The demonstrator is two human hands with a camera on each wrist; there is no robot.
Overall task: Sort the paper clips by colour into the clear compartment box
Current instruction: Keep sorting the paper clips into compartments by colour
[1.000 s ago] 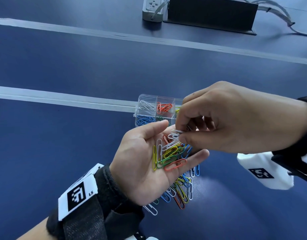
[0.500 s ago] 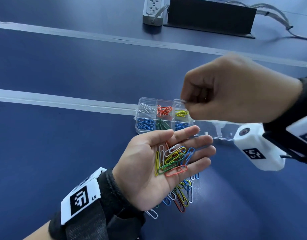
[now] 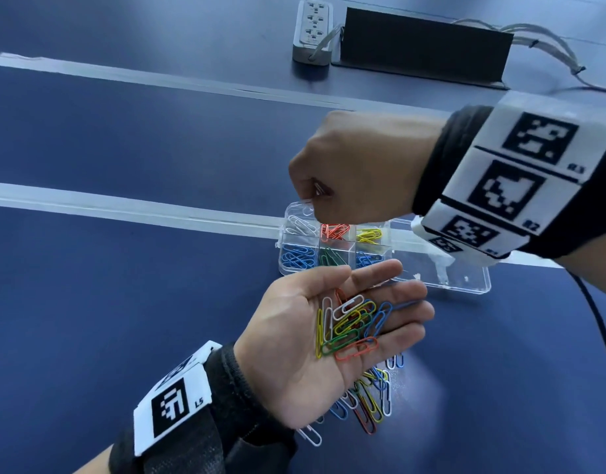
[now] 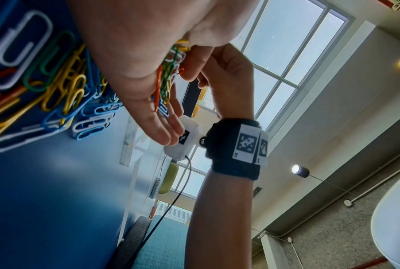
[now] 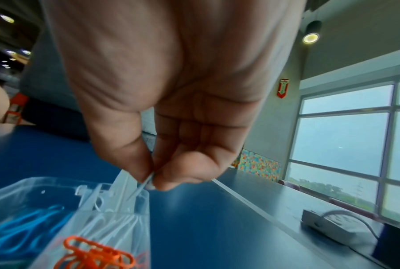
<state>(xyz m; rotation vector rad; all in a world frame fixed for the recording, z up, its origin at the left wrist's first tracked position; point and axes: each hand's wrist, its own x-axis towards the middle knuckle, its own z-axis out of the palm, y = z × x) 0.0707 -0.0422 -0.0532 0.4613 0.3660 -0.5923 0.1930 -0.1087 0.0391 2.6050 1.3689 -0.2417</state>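
Note:
The clear compartment box (image 3: 388, 249) lies on the blue table with white, orange, yellow, blue and green clips in separate cells. My right hand (image 3: 313, 196) hangs over its far left cell and pinches a white paper clip (image 5: 141, 186) between thumb and fingertip, just above the white clips (image 3: 298, 225). My left hand (image 3: 329, 333) is held flat, palm up, in front of the box, with a mixed bunch of coloured clips (image 3: 351, 328) lying on it. More loose clips (image 3: 366, 398) lie on the table under that hand.
The box's clear lid (image 3: 441, 271) lies open to the right. A white power strip (image 3: 312, 29) and a black stand (image 3: 421, 49) with cables sit at the table's far edge. Pale strips (image 3: 124, 206) cross the blue table (image 3: 124, 302).
My right hand has carried the white clip from my left palm up and leftward, to above the box's far left cell. My left hand has stayed flat with its clips.

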